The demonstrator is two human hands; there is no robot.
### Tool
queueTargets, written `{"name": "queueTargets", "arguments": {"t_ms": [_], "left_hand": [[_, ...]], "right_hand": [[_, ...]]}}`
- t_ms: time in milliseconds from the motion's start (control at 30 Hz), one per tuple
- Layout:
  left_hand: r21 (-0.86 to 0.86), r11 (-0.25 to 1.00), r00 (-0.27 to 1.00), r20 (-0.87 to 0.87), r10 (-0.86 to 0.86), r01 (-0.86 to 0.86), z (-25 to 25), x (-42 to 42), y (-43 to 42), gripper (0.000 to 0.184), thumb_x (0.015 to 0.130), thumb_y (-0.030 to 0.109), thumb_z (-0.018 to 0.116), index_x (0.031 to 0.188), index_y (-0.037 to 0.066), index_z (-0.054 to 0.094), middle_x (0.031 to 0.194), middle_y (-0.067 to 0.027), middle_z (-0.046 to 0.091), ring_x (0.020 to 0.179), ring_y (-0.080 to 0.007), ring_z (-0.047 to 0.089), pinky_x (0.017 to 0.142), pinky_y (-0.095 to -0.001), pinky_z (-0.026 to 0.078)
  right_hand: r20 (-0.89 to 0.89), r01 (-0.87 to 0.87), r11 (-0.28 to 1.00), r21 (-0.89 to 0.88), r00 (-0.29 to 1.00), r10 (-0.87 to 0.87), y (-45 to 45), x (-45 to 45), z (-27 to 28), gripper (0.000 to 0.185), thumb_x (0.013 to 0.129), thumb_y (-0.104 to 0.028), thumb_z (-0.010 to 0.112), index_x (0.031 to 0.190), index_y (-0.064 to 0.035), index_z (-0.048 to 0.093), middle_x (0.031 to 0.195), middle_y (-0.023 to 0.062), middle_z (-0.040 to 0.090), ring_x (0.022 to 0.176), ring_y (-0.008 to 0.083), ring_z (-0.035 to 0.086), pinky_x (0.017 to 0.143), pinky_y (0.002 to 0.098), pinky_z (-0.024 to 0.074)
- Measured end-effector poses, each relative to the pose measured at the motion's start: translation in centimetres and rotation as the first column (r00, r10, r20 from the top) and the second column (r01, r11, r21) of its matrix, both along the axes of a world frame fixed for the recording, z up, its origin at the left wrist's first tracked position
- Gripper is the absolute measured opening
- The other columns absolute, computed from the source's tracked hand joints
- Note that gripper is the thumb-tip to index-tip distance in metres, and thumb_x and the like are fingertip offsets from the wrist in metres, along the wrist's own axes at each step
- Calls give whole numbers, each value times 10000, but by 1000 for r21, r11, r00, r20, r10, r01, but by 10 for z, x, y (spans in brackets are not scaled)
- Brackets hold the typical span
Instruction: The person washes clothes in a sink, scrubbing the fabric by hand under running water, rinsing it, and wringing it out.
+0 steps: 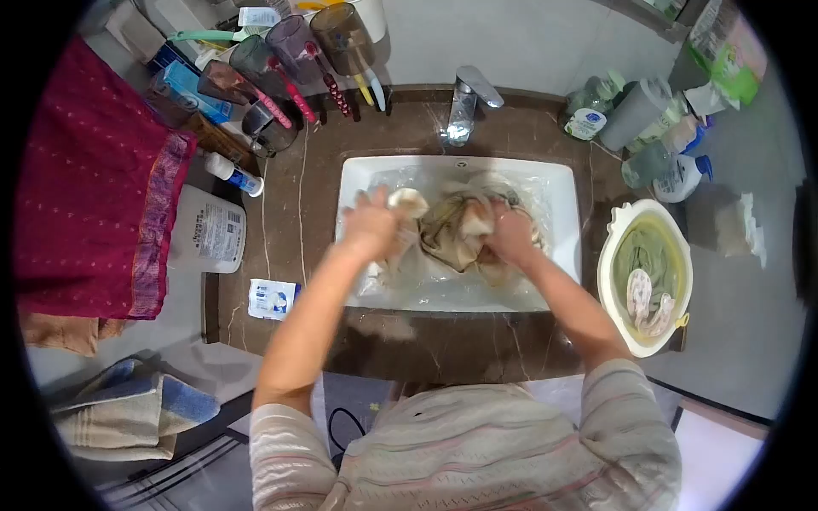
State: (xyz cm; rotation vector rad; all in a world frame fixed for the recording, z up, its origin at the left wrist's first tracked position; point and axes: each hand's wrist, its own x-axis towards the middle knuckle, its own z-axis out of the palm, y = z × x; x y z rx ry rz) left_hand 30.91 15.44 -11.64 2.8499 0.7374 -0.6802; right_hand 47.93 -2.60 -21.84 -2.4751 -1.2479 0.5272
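A wet, cream and olive-brown piece of clothing (456,226) lies bunched in water in the white rectangular sink (562,294). On its right side, my right hand (511,234) has fingers curled into the fabric. My left hand (372,226) is over the sink's left part, blurred, with its fingers spread beside a pale lump of the cloth. The hand's underside and any contact there are hidden. Behind the sink stands a chrome faucet (461,111).
At right, a pale basin (607,277) holds greenish water and cloth. Bottles (588,111) crowd the back right corner. Cups with toothbrushes (345,43) line the back left. A blue-white packet (273,300) and a white jug (213,230) are left; a maroon cloth (94,196) hangs there.
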Motion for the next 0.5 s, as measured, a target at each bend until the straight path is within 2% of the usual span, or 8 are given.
{"name": "queueTargets", "arguments": {"t_ms": [33,100,167,233,300,367,433,500], "left_hand": [[-30,999,1000,10,-30,30,-24,2,-11,593,690,386,675,1235,231,502,1415,-157,234,1257,-421,263,999,-552,288],[-251,964,995,74,-67,84,-66,3,-32,590,735,328,618,1278,162,456,1418,-184,230,1302,-416,181,1002,-627,186],[-133,984,991,85,-107,118,-114,0,-43,571,705,367,637,1236,210,499,1432,-171,213,1309,-420,164,986,-652,183],[-38,989,982,132,-138,144,-159,-2,-43,546,683,369,644,1195,212,535,1424,-172,236,1301,-411,193,983,-631,212],[49,988,960,236,-153,145,-188,0,-38,516,672,333,638,1155,168,564,1394,-187,299,1280,-387,268,992,-562,274],[-142,984,993,45,-106,111,-171,12,-33,558,711,325,602,1234,153,503,1375,-191,330,1280,-371,280,1022,-589,133],[-290,955,998,-7,-60,55,-151,15,-26,567,708,334,605,1233,143,507,1303,-184,412,1233,-350,346,1039,-578,105],[-414,910,997,77,15,18,-139,6,-16,545,662,362,647,1154,139,575,1178,-165,542,1139,-325,469,1042,-528,191]], "right_hand": [[109,-56,996,-68,992,64,0,-8,-11,681,613,-182,708,1199,11,418,1061,198,565,957,323,566,801,409,449],[284,-119,989,-85,949,138,-2,-16,-48,739,632,-247,720,1235,4,374,1108,201,544,980,345,548,817,443,433],[392,-129,980,-149,902,179,0,-8,-94,792,673,-311,703,1309,-34,321,1105,184,554,1008,328,537,847,463,409],[25,19,939,-345,1000,-11,20,-8,-71,717,715,-306,671,1312,-88,336,1073,196,561,1014,333,534,878,499,382],[1,-60,922,-382,998,65,26,-11,-33,686,717,-293,665,1300,-105,357,1065,203,563,1026,336,532,885,489,387],[50,-39,940,-338,997,59,25,-10,-53,651,704,-264,663,1268,-87,391,1067,205,566,1019,354,536,895,454,396],[62,-32,969,-245,997,49,20,-6,-61,601,690,-219,659,1226,-73,429,1039,211,578,1001,364,544,884,427,415],[30,-35,993,-113,999,38,10,-3,-54,540,674,-158,654,1174,-61,473,982,219,597,974,367,555,851,407,443]]}}
